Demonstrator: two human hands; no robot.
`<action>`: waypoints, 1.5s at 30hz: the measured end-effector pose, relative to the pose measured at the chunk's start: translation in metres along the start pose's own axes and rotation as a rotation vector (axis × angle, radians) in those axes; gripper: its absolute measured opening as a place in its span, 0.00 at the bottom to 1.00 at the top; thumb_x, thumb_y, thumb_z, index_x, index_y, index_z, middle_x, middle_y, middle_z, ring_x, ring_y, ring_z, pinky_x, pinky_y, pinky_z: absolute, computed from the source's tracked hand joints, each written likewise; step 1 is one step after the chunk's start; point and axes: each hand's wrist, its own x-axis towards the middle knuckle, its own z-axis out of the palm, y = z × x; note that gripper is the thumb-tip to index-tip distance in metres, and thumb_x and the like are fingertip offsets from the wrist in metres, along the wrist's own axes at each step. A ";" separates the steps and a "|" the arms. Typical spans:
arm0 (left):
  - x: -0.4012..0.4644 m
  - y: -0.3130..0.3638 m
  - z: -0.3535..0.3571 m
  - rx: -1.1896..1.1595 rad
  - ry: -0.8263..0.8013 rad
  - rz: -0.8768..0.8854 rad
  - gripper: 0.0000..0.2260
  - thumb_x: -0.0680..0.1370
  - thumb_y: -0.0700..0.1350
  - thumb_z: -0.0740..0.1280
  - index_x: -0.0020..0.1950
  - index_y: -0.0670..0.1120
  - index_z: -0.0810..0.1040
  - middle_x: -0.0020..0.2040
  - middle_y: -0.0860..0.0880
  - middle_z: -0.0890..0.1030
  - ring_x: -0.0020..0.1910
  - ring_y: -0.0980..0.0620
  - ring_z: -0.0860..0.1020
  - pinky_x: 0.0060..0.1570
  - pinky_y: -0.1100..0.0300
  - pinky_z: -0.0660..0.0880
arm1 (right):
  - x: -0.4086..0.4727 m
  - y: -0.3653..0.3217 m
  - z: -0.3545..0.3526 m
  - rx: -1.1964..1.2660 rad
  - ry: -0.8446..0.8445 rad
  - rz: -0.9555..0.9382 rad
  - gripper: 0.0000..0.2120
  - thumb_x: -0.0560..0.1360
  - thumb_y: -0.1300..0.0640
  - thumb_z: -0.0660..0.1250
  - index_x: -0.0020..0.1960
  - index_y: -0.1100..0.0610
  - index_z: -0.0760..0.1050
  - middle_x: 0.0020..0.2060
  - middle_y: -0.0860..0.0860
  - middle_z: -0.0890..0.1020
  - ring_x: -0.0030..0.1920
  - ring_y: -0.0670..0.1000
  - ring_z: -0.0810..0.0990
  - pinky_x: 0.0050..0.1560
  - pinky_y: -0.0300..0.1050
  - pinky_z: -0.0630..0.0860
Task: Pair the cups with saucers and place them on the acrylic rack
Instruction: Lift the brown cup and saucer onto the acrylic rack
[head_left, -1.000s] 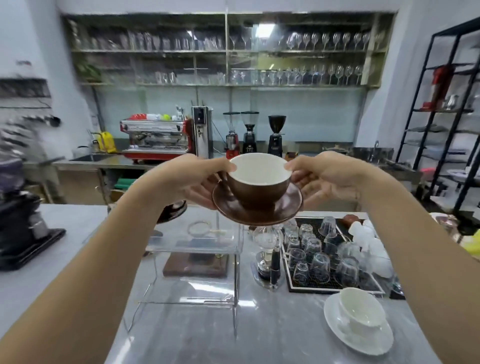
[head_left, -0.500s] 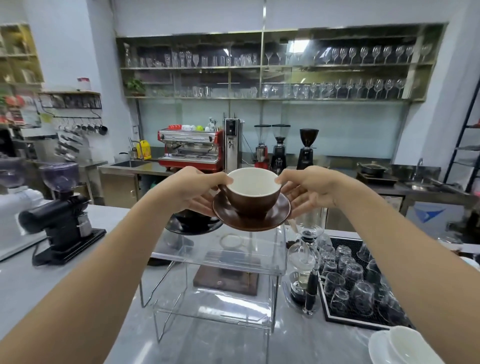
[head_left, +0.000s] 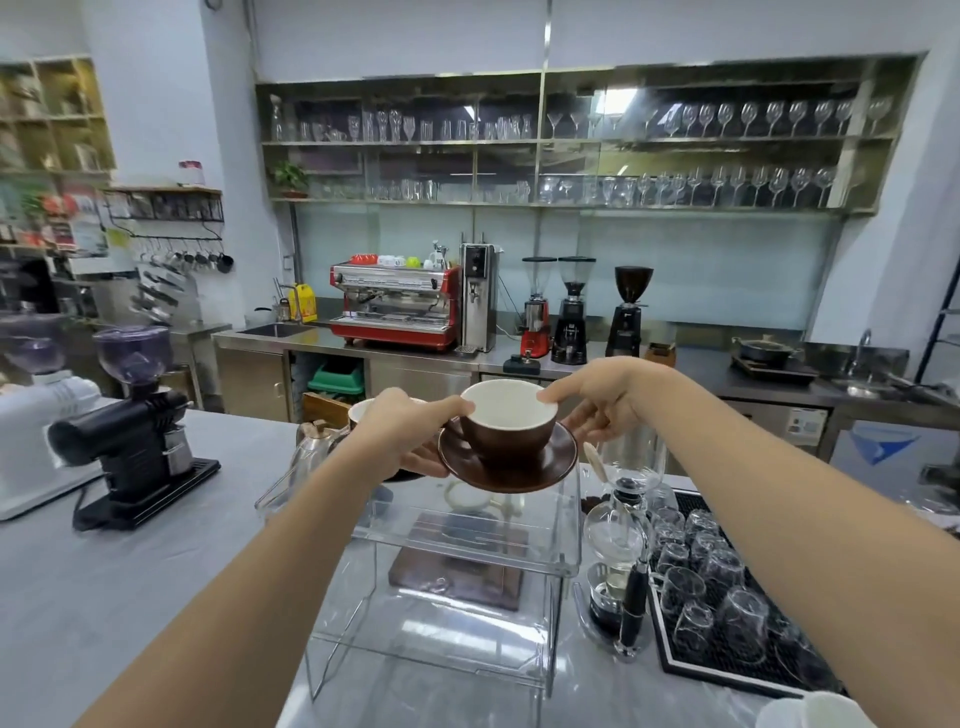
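Brown cup (head_left: 508, 427) (white inside) sat on brown saucer (head_left: 511, 462), held above acrylic rack (head_left: 467, 540) top, left hand (head_left: 408, 439) & right hand (head_left: 597, 402) both gripping, thumbs on cup rim, fingers curled under saucer.

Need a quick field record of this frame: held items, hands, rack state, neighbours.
held: brown cup seated on brown saucer
left hand: grips saucer edge, thumb on cup rim
right hand: fingers under saucer, thumb on cup rim
position: above top tier of acrylic rack, contact unclear
behind left hand: another cup, partly hidden
right of rack: siphon brewer, tray of upturned glasses
left: black grinder
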 end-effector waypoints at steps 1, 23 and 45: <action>0.001 -0.002 0.002 -0.001 0.013 -0.006 0.20 0.71 0.51 0.78 0.53 0.37 0.80 0.35 0.40 0.86 0.30 0.46 0.87 0.27 0.57 0.82 | 0.004 -0.001 0.001 -0.019 0.009 0.002 0.11 0.74 0.52 0.72 0.53 0.56 0.78 0.39 0.57 0.82 0.30 0.51 0.80 0.34 0.42 0.73; -0.011 -0.018 0.028 0.010 -0.003 -0.084 0.17 0.71 0.54 0.77 0.48 0.41 0.82 0.33 0.44 0.86 0.32 0.47 0.87 0.31 0.57 0.84 | 0.053 0.001 -0.010 -0.232 -0.193 -0.043 0.12 0.77 0.53 0.69 0.56 0.59 0.78 0.39 0.55 0.81 0.35 0.51 0.76 0.35 0.40 0.68; -0.030 -0.034 0.014 -0.059 -0.027 -0.085 0.19 0.73 0.58 0.75 0.42 0.40 0.85 0.33 0.42 0.87 0.31 0.47 0.87 0.28 0.61 0.82 | 0.070 -0.002 0.013 -0.325 -0.256 -0.134 0.20 0.78 0.51 0.69 0.64 0.62 0.77 0.38 0.53 0.82 0.27 0.46 0.79 0.31 0.38 0.69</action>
